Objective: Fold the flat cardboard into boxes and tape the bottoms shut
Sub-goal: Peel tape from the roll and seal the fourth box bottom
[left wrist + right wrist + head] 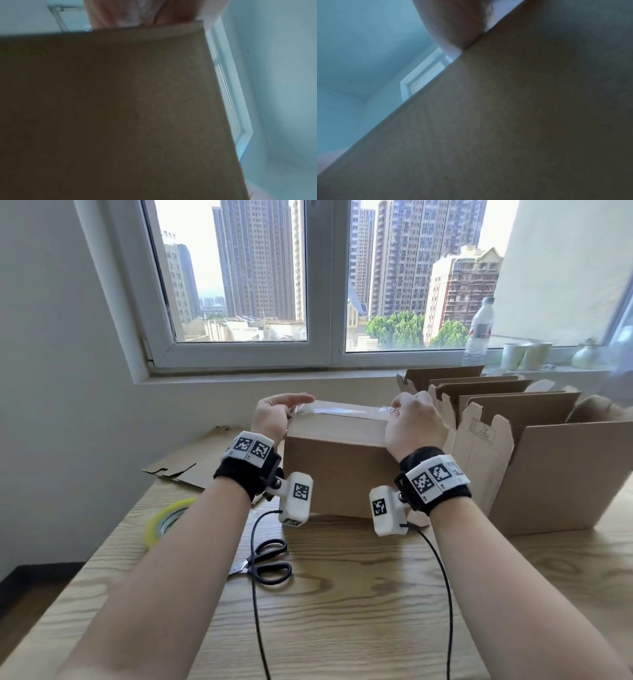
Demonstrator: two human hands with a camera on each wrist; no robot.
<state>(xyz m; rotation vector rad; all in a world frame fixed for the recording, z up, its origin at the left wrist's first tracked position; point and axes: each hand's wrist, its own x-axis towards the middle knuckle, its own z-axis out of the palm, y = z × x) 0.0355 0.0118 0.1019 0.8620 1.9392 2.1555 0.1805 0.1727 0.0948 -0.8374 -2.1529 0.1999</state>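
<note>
A brown cardboard box [339, 470] stands in the middle of the wooden table [342, 594] with its closed flaps facing up. A strip of clear tape [339, 407] runs along the top seam. My left hand [279, 414] is at the box's left end, with straight fingers reaching over that end of the tape. My right hand [412, 419] is at the right end, its fingers curled and pinching the tape there. In the left wrist view a box wall [120, 108] fills the frame below my left hand [123, 13]. The right wrist view also shows mostly a box wall [505, 121], with my right hand [453, 24] above it.
A yellow tape roll [168, 518] and black scissors [265, 563] lie at the near left. Flat cardboard [202, 460] lies behind them. Several open boxes [548, 470] stand at the right. A water bottle [479, 330] and cups [524, 356] are on the sill.
</note>
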